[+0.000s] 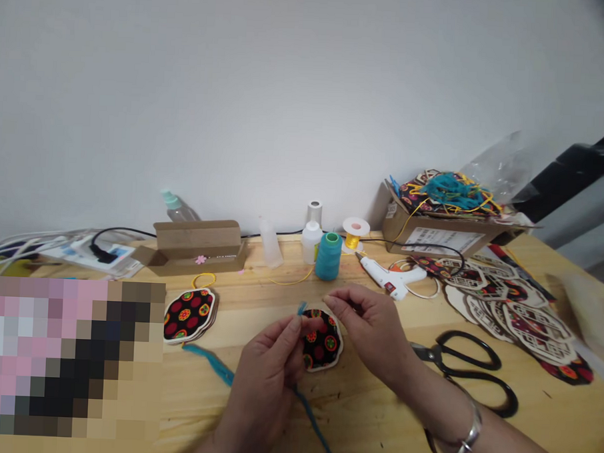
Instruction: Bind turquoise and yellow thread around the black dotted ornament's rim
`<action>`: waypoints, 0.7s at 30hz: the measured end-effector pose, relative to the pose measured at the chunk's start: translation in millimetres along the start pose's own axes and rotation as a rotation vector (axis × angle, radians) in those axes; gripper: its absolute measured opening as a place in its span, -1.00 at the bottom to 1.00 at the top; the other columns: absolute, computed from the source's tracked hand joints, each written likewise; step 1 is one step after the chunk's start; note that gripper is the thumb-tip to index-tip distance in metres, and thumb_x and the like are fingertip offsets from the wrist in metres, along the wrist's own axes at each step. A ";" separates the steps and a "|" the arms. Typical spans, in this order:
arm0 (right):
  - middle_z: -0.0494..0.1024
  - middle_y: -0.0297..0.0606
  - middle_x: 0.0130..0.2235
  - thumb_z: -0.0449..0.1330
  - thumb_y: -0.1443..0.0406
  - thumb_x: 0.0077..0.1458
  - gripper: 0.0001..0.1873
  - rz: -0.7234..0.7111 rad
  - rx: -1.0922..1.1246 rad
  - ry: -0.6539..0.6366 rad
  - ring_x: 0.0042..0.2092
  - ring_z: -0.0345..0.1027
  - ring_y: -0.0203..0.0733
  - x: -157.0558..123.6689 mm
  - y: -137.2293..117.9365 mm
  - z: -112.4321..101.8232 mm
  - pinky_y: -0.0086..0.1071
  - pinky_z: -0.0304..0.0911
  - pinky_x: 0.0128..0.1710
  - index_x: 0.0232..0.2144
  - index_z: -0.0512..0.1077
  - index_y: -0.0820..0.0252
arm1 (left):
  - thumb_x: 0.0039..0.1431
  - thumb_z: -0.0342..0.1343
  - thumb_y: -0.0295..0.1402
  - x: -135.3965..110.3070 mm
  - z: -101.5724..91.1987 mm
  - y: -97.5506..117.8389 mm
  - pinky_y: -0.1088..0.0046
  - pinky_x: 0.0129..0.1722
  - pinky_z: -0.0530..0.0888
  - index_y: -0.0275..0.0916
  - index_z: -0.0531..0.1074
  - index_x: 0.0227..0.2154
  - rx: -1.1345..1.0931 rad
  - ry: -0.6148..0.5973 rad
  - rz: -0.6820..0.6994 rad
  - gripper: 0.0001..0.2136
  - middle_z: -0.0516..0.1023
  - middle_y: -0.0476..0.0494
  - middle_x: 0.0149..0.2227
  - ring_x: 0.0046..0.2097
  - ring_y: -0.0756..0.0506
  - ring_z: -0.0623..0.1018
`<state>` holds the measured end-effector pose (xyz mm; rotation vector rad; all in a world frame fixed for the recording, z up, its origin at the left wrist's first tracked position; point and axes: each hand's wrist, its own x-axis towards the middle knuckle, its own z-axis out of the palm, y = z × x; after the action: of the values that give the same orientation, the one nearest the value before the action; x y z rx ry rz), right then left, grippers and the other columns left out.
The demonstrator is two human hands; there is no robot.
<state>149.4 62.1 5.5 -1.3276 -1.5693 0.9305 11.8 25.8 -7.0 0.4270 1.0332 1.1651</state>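
My left hand [271,362] is closed, thumb against fingers, on a bundle of teal thread [314,417]. A short end pokes up above the thumb and a longer tail hangs below toward the table's front. To its right, my right hand [370,329] makes a pinch; whatever sits between its fingertips is too small to tell. Under and between the hands lies a black, scallop-edged piece with red and orange motifs and a pale rim [330,354]. Similar pieces are stacked [188,316] at left, with a yellow loop and a teal tassel.
Black-handled scissors [435,354] lie beside my right wrist. Behind the hands stand a teal thread cone [328,258], a yellow spool [352,241] and a white glue gun [387,273]. An open cardboard box [200,262] sits left; a filled box [441,238] and patterned pieces [523,319] are right.
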 end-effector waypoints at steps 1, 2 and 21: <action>0.50 -0.31 -0.48 0.10 0.26 0.06 -0.80 0.007 0.006 -0.011 -0.41 0.31 -0.27 0.0 0.1 0.2 -0.43 0.20 -0.40 -0.48 0.48 0.24 | 0.00 0.18 -0.30 0.4 0.1 0.1 0.66 -0.69 0.01 -0.36 0.55 -0.44 -0.006 -0.004 0.000 -0.81 0.09 0.17 -0.77 -0.68 0.16 0.00; 0.50 -0.31 -0.49 0.09 0.25 0.07 -0.77 0.017 0.013 -0.024 -0.41 0.31 -0.27 -0.1 0.2 0.5 -0.43 0.20 -0.40 -0.48 0.49 0.24 | 0.00 0.18 -0.31 0.9 0.2 0.1 0.66 -0.69 0.00 -0.35 0.54 -0.44 -0.010 -0.006 -0.001 -0.82 0.13 0.16 -0.76 -0.68 0.17 0.00; 0.47 -0.36 -0.53 0.20 0.24 -0.08 -0.82 0.353 0.489 -0.414 -0.52 0.28 -0.37 -2.6 -3.1 5.6 -0.49 0.22 -0.51 -0.43 0.53 0.22 | 0.04 0.13 -0.27 -0.5 -5.4 -5.5 0.56 -0.65 -0.08 -0.35 0.52 -0.41 0.169 -0.110 0.004 -0.78 0.03 0.17 -0.72 -0.63 0.11 -0.07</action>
<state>143.3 59.0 6.1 -1.1143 -1.2853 1.7732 10.3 22.1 -13.5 0.6199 1.0389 1.0498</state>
